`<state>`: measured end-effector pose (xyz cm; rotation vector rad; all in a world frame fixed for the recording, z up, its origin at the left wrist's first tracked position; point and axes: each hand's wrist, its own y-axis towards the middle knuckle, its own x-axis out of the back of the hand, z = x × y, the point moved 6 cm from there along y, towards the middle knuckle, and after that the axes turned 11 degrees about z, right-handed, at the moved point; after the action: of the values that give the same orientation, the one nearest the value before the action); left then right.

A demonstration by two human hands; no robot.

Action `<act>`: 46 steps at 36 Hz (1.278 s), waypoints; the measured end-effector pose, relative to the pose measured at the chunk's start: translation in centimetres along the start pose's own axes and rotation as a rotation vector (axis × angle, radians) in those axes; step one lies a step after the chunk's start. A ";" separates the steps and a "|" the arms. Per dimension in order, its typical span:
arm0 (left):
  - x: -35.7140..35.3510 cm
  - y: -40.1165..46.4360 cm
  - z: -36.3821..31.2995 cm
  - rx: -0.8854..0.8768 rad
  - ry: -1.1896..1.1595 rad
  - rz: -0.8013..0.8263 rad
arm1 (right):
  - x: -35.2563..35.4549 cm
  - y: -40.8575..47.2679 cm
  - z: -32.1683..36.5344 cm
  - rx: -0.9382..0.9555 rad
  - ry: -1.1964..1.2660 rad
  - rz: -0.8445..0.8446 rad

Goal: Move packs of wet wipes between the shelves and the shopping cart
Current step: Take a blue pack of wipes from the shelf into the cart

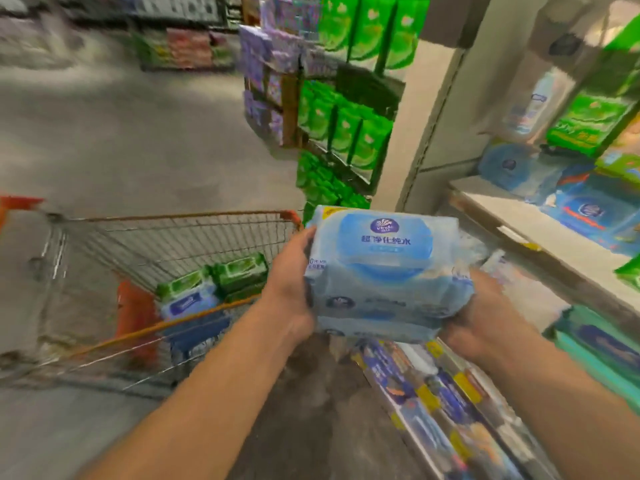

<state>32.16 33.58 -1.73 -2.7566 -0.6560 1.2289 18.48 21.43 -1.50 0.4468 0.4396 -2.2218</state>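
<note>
At the far left stands a wire shopping cart [166, 244] with orange trim, on the grey floor [121, 140] of the aisle. Inside it lie two green-topped packs of wipes [239, 271], side by side, with a white and blue pack [188, 301] just in front of them.

To the right of the cart, the left hand [291, 292] grips the left end of a light blue bundle of wet wipes [384, 271], fingers curled round its edge. The bundle is held in the air, between the cart and the shelves, with its blue flip lid facing up and a second pack wrapped beneath it. The right hand [485, 317] holds the bundle's right end from below, its fingers mostly hidden under the wrap.

Behind the bundle rises a rack of green packs [346, 126]. Farther right, a pale shelf [512, 209] carries blue packs [588, 213], and lower shelves hold more packaged goods, too blurred to name.
</note>
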 end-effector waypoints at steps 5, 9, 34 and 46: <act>6.3 0.2 -5.5 -0.042 0.054 -0.092 | -6.0 5.9 -2.5 -0.088 -0.112 0.057; 10.9 0.6 -9.2 -0.086 0.021 -0.139 | -9.7 10.0 -4.5 -0.132 -0.134 0.055; 30.6 12.9 -14.5 -0.053 -0.073 -0.346 | -14.1 35.2 -16.4 -0.348 -0.226 0.179; 39.8 22.0 -9.4 0.009 -0.174 -0.514 | -8.4 45.3 -25.9 -0.538 -0.396 0.283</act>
<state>70.50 30.64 -27.89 -2.2637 -1.2665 1.3328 63.03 10.83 -27.78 -0.2045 0.6813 -1.7653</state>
